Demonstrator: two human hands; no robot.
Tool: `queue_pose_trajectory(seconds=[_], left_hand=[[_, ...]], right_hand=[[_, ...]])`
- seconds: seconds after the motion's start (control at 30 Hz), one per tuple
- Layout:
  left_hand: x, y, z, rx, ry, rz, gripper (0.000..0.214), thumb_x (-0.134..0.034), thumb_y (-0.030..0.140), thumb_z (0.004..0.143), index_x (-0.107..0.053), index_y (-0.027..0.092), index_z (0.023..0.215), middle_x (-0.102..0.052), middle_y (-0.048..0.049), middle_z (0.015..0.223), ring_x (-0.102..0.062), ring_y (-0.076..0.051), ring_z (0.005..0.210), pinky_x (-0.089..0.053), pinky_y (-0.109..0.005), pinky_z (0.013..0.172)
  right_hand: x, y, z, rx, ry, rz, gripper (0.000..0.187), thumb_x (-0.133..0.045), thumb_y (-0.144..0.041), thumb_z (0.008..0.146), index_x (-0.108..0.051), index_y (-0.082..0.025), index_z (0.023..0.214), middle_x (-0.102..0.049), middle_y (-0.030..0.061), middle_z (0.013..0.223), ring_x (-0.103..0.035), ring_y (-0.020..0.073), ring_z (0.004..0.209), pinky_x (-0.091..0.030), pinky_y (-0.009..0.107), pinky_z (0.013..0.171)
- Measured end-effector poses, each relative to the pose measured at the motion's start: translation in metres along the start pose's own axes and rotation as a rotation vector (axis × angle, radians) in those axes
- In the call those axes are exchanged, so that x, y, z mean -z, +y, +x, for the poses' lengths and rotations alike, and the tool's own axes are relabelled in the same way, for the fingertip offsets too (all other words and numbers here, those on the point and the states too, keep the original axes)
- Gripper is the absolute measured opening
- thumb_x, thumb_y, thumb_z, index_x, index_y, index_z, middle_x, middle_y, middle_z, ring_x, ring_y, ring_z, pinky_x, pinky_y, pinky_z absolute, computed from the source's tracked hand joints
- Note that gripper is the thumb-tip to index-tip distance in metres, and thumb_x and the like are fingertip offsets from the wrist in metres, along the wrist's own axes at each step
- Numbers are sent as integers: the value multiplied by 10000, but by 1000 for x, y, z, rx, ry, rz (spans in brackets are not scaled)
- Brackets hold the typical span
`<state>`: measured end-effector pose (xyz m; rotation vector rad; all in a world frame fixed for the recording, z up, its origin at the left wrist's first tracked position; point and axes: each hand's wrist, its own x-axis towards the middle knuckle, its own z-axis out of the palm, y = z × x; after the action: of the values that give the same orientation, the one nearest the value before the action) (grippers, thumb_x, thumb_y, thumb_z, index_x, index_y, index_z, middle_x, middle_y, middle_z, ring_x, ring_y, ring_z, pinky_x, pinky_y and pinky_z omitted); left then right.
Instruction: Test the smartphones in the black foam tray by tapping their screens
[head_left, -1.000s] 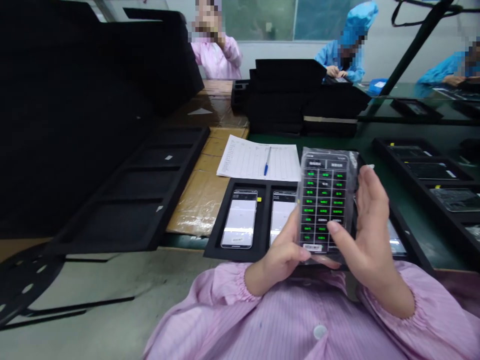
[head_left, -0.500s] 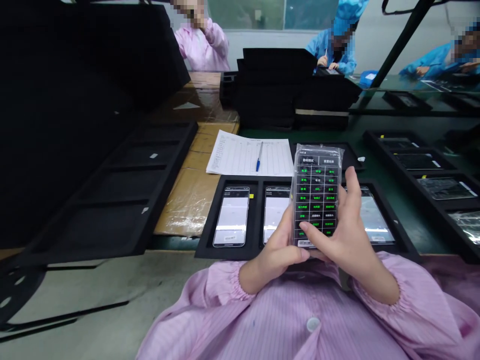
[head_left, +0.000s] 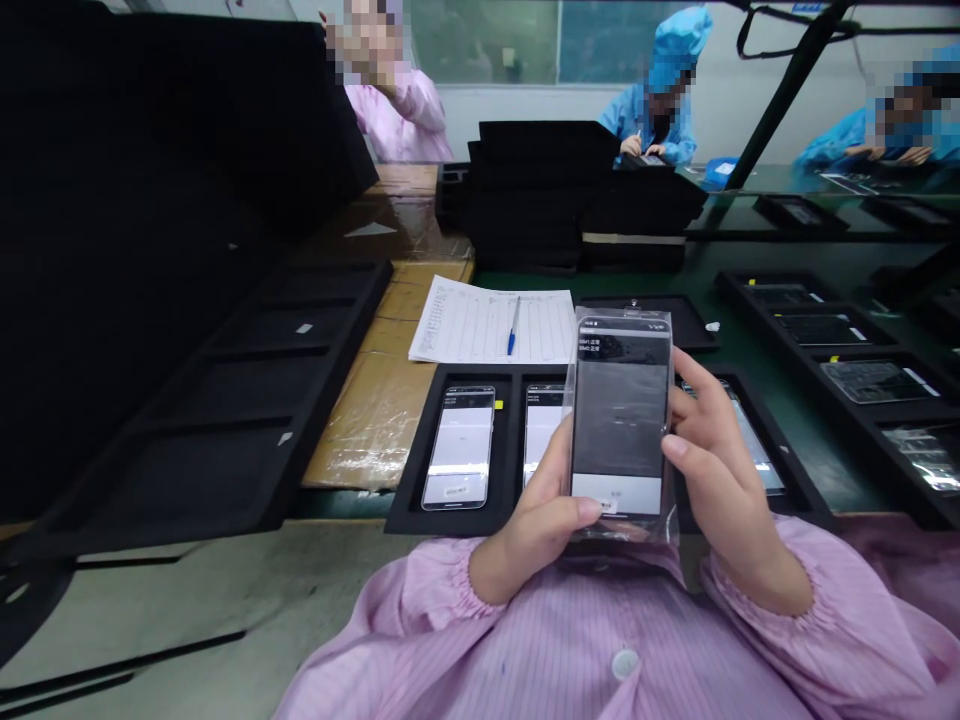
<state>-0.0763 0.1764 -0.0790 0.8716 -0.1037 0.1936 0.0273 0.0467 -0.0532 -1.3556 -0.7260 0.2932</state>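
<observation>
Head view, from just above a person in a pink striped coat: low in the frame's centre, both bare hands hold a bagged phone (head_left: 621, 415) upright in front of the chest. The left hand (head_left: 536, 520) wraps its lower left edge, thumb pressed on the bottom of the screen. The right hand (head_left: 712, 470) cups the right edge, fingers behind and thumb tip against the side. Its screen shows a dark grey panel above a white strip, inside clear plastic. Just behind the hands, a black foam tray (head_left: 517, 440) lies on the green bench, with two lit phones (head_left: 459, 448) in its left compartments. Beyond it, at centre, lies a printed sheet (head_left: 465, 325) with a blue pen (head_left: 513, 327) on it. Left of centre, an open black tray (head_left: 247, 400) rests on a cardboard box. Further back stands a stack of black trays (head_left: 547, 190). Along the top edge sit co-workers, one in pink (head_left: 405, 115), two in blue (head_left: 652, 110).
</observation>
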Motion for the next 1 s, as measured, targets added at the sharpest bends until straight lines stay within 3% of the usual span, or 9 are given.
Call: queue_pose_trajectory(seconds=[0.13, 0.23, 0.37, 0.47, 0.53, 0.63, 0.73, 0.83, 1.0], left_hand=[[8, -4, 1, -31, -43, 17, 760, -703, 282, 752, -465, 257, 1473, -594, -69, 1424, -502, -332, 1358, -386, -475, 1146], [14, -8, 0, -4, -54, 1, 787, -721, 292, 736, -455, 272, 1477, -570, -79, 1454, -590, -327, 1256, -531, -418, 975], [13, -7, -3, 149, -74, -63, 893, -728, 288, 743, -314, 310, 1534, -606, -107, 1386, -729, -240, 841, -600, -331, 638], [11, -5, -5, 183, -85, -77, 909, -737, 289, 752, -278, 297, 1537, -678, -91, 1233, -724, -201, 735, -607, -319, 633], [11, -4, -6, 179, -90, -66, 906, -746, 289, 751, -288, 297, 1533, -662, -98, 1272, -726, -200, 751, -611, -321, 653], [12, -4, -6, 188, -105, -42, 918, -745, 289, 754, -279, 301, 1544, -630, -114, 1346, -727, -210, 778, -613, -339, 673], [15, -7, -7, 181, -77, -39, 933, -733, 290, 750, -270, 290, 1559, -656, -112, 1307, -721, -219, 778, -602, -345, 671], [17, -11, -6, 140, -21, -27, 912, -731, 300, 725, -338, 285, 1547, -605, -106, 1394, -708, -270, 938, -592, -382, 756], [21, -15, -4, 49, 45, -1, 822, -787, 352, 689, -487, 235, 1445, -667, -81, 1278, -598, -358, 1224, -471, -469, 1041]], right_hand=[[3, -3, 6, -34, 31, 137, 562, -618, -383, 937, -451, -258, 1459, -674, 100, 1279, -668, 291, 1121, -589, 456, 882], [8, -6, 17, -29, 113, 136, 461, -608, -384, 942, -539, -248, 1376, -702, 81, 1212, -680, 269, 1083, -575, 428, 890], [15, -11, 39, -4, 205, 93, 281, -590, -392, 949, -666, -228, 1165, -721, 67, 1094, -693, 231, 984, -563, 379, 851], [19, -12, 51, 1, 250, 68, 172, -621, -346, 929, -700, -222, 1017, -721, 50, 1020, -689, 197, 916, -558, 328, 787], [19, -11, 55, 1, 274, 51, 116, -640, -319, 917, -698, -223, 950, -727, 42, 1005, -685, 186, 888, -555, 312, 757], [16, -9, 53, 52, 319, -2, 57, -670, -276, 904, -669, -228, 874, -736, 38, 1048, -687, 197, 935, -561, 339, 820], [12, -13, 42, 214, 346, -154, 55, -676, -230, 912, -659, -236, 859, -721, 44, 1138, -667, 243, 1101, -528, 419, 982], [13, -25, 23, 355, 150, -337, 88, -650, -155, 916, -658, -237, 884, -721, 56, 1149, -632, 270, 1198, -482, 458, 1062], [25, -45, -1, 273, -636, -296, 190, -608, -55, 872, -610, -224, 958, -757, 27, 1033, -716, 194, 977, -569, 347, 885]])
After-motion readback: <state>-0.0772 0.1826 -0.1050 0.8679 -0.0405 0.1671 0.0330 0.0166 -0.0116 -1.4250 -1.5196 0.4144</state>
